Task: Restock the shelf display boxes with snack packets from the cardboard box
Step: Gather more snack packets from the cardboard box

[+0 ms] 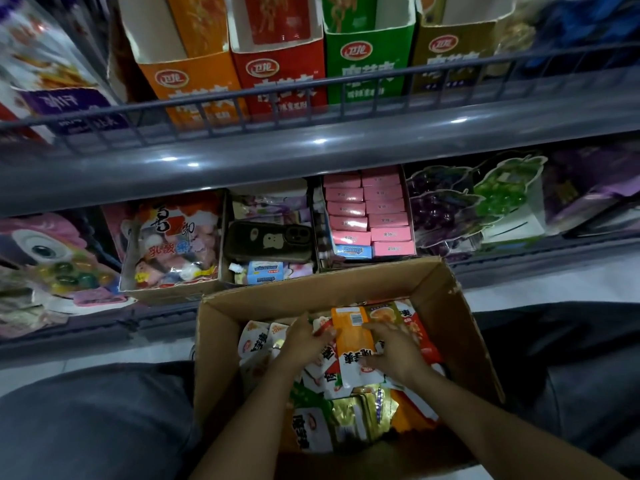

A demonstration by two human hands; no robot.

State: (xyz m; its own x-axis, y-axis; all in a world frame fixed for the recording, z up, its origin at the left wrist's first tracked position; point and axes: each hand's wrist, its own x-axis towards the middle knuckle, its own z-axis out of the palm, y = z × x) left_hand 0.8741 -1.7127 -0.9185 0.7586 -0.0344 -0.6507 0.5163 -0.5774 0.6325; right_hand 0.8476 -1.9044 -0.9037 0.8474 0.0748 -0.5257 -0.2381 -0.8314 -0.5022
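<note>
The open cardboard box (460,327) sits between my knees, full of mixed snack packets in orange, red, white, green and gold. Both my hands are inside it. My left hand (304,337) rests on the red and white packets with its fingers curled at the edge of an orange packet (351,341). My right hand (394,351) lies over the right side of that orange packet, fingers bent round it. On the upper shelf stand the orange (194,81), red (280,71), green (369,60) and olive (453,53) display boxes, each partly filled.
A grey wire rail (311,98) runs along the front of the upper shelf. On the lower shelf, a phone (270,242) lies on a tray of small packets, beside a tray of pink boxes (370,216) and a bagged sweets box (173,244). My trouser-clad knees flank the carton.
</note>
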